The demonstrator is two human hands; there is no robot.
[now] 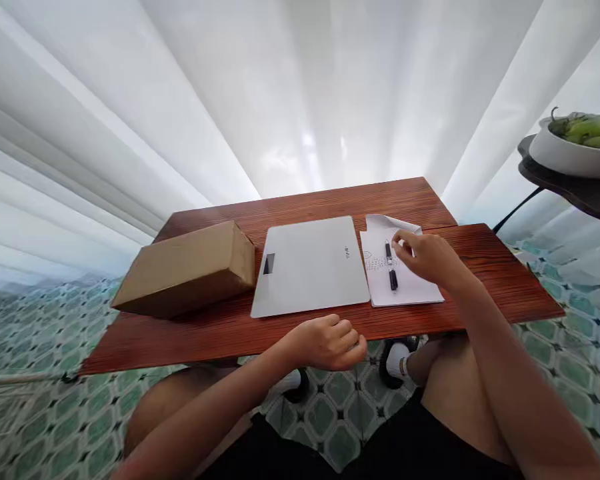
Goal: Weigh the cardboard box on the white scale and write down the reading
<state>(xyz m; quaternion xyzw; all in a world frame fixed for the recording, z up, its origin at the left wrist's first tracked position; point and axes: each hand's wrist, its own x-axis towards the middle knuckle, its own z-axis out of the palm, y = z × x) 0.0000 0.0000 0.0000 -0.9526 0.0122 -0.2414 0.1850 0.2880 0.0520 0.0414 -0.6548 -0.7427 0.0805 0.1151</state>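
— Starting big: cardboard box [187,269] left of the closed laptop [310,265], overhanging the table [505,280] edge. Could tip if nudged.

— Right of the laptop, paper sheet [405,283] with pen [391,265] on it. Right hand [427,257] loosely curled, fingertips at the pen, not gripping. Might roll it away.

— Left hand [330,341], nearer than the laptop, half-clenched, holding nothing.

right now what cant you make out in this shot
- Head view: writing on the paper is too small to read.
- Right hand covers the paper's far part.
- Left hand is curled; its palm is hidden.
- Bowl is cut off by the right edge.
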